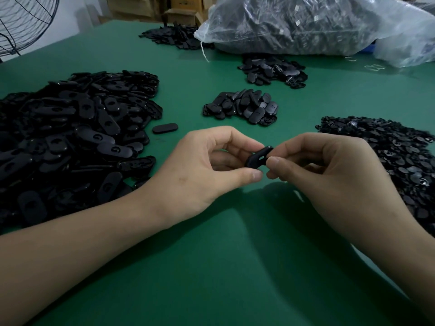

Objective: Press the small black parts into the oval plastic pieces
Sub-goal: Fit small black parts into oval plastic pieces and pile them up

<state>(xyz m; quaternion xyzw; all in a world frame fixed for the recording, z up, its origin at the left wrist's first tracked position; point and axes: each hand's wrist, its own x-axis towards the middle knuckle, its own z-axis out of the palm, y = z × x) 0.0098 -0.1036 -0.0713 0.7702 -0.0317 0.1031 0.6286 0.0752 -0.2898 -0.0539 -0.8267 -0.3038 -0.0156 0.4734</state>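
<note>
Left hand (207, 165): pinches black oval plastic piece (257, 157).
Right hand (329, 170): pinches its other end; small black part hidden.
Technique: brace oval, press squarely over hole.

Left, oval pieces (70, 137); right, small parts (388, 158); behind, bag (317, 24).
</note>
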